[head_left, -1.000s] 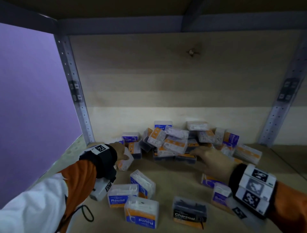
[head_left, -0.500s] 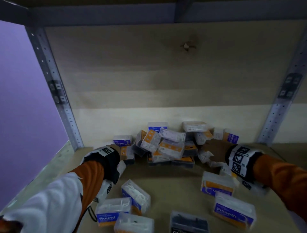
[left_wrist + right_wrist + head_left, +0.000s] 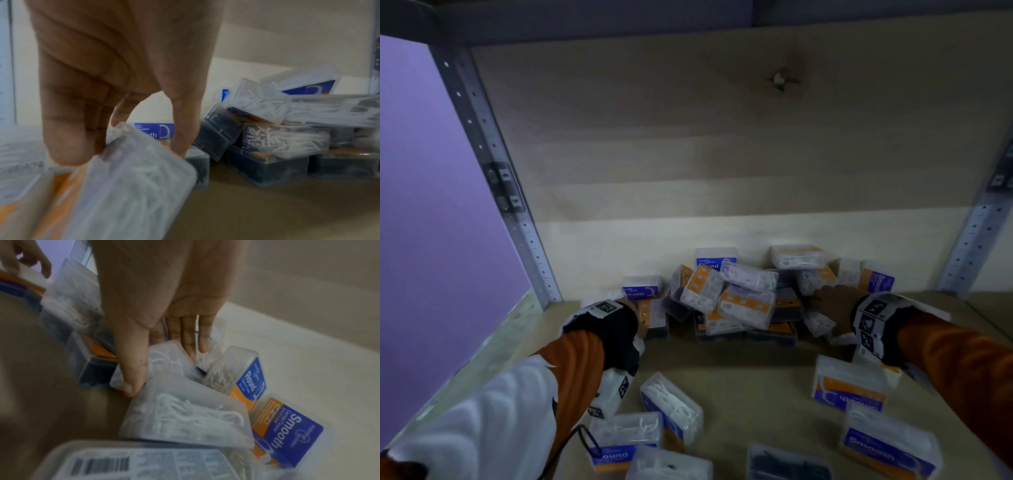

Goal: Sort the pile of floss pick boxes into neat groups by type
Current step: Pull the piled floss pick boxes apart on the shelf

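Note:
A jumbled pile of floss pick boxes [image 3: 739,298] lies against the back panel: clear ones with white picks and dark charcoal ones. At the pile's left end my left hand [image 3: 123,146] pinches a clear, orange-labelled box of white picks [image 3: 127,186] between thumb and fingers; in the head view the wrist band hides most of this hand [image 3: 635,310]. On the pile's right side my right hand [image 3: 164,369] grips a clear box of white picks [image 3: 166,363], thumb on one side and fingers on the other. This hand [image 3: 832,306] sits low among the boxes.
Loose boxes lie in front: a Round box [image 3: 619,442], a Smooth box [image 3: 887,445], a dark charcoal box [image 3: 787,462] and others. Metal uprights [image 3: 493,178] [image 3: 976,233] flank the wooden shelf [image 3: 750,383]. A purple wall is at the left, another shelf overhead.
My right hand has moved from the front middle of the pile to its right side and closed on a clear box. My left hand stays at the pile's left end with its box.

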`<state>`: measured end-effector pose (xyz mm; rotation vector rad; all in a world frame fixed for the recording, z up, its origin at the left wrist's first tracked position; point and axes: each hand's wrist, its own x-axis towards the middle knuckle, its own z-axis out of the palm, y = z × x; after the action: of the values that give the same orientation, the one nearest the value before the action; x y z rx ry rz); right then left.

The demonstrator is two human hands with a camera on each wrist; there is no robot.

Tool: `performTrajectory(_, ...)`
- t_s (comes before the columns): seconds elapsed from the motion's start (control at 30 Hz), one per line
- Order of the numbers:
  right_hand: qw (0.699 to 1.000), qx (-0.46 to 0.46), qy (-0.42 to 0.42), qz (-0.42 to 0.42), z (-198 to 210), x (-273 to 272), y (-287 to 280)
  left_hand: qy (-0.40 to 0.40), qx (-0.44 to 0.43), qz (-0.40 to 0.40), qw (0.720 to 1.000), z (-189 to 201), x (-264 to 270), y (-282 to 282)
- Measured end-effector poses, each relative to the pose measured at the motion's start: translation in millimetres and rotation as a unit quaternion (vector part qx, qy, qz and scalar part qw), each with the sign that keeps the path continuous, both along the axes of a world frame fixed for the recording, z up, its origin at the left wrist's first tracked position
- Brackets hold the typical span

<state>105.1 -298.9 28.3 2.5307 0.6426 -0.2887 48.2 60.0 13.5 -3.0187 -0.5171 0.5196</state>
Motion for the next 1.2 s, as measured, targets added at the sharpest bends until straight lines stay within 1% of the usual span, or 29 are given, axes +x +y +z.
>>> performTrajectory(0.03, 1.000, -0.013, 0.000, 0.004, 1, -1, 2, 0.015, 0.004, 0.001, 1.000, 1, 0, 1)
performTrajectory(0.17, 0.996, -0.084, -0.010, 0.029, -1, 1, 5, 0.035, -0.018, 0.003, 0.999, 6, -3, 1)
performTrajectory(0.3, 0.996, -0.086, 0.005, 0.030, -2, 4, 7, 0.039, -0.043, 0.038, 0.998, 12, -8, 8)
performTrajectory(0.43, 0.995, -0.087, -0.004, 0.037, -7, 6, 3, 0.047, -0.063, 0.046, 0.996, 14, -14, 17)
performTrajectory(0.5, 0.996, -0.075, -0.014, 0.045, -7, 6, -2, 0.042, -0.078, 0.054, 0.995, 14, -17, 23)
performTrajectory(0.6, 0.998, -0.030, -0.029, 0.038, -8, 5, -7, 0.044, -0.083, 0.057, 0.994, 17, -22, 26)
performTrajectory(0.7, 0.999, 0.022, -0.029, 0.002, -7, 3, -13, 0.042, -0.091, 0.057, 0.993, 19, -26, 27)
performTrajectory(0.87, 0.999, 0.006, -0.046, 0.003, 4, 0, -24, 0.031, -0.092, 0.053, 0.994, 22, -32, 20)
performTrajectory(1.03, 0.996, 0.060, -0.069, -0.011, 8, -5, -29, 0.026, -0.082, 0.041, 0.995, 27, -38, 14)
performTrajectory(1.2, 0.992, 0.095, -0.065, -0.045, 11, -8, -30, 0.012, -0.089, 0.054, 0.994, 31, -43, 14)
